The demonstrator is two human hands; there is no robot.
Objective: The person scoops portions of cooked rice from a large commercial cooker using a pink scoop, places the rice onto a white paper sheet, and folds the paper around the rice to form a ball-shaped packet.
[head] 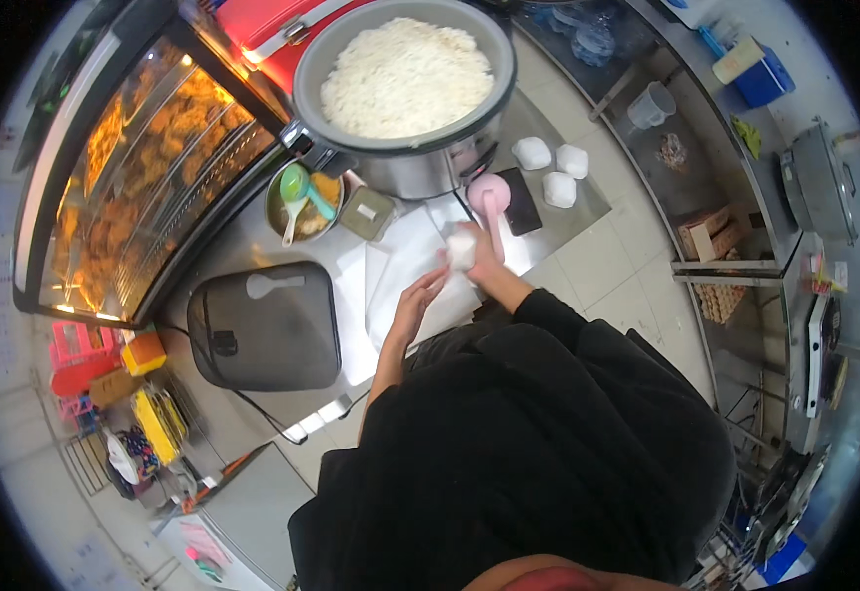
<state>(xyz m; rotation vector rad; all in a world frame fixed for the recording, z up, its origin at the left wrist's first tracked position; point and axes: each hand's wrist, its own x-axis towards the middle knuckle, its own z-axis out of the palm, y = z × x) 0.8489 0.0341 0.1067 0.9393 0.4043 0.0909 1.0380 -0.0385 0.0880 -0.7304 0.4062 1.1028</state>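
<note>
My right hand (485,258) is closed around a white wrapped bundle (462,251) over the white paper sheets (408,258). Close beside the bundle, my left hand (421,295) has its fingers extended; whether they touch it is unclear. A pink ladle or scoop (489,196) lies just beyond my right hand, partly over a dark flat object (523,210). Several similar white bundles, one of them at the corner (560,190), rest on the steel table at the right. A large pot of cooked rice (408,81) stands behind the sheets.
Left of the pot are a metal bowl with spoons (273,214) and a square lidded container (367,213). A dark rounded lid (267,332) lies nearer. A heated glass display case (149,170) holds fried food. A power strip (319,419) hangs at the table's edge. Steel shelving (725,270) stands right.
</note>
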